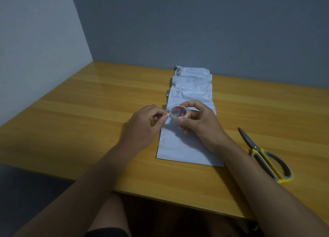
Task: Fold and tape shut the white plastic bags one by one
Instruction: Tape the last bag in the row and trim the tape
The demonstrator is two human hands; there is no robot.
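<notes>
Your right hand (pixel 197 122) grips the roll of tape (pixel 177 112), thumb under its near edge and fingers curled over the top, holding it upright just above the nearest white bag (pixel 188 147) so its open core faces you. Your left hand (pixel 146 122) sits just left of the roll, thumb and forefinger pinched together on the loose tape end (pixel 167 114) at the roll's left rim, the other fingers curled in. The nearest white bag lies flat on the wooden table (pixel 89 121) directly beneath the roll, its near edge toward you. Beyond the roll, more white bags (pixel 192 83) lie in an overlapping row running away toward the grey wall (pixel 195 26). The scissors (pixel 267 156), with yellow and grey handles, lie closed on the table well to the right of the roll, blades pointing away from you, apart from the bags
</notes>
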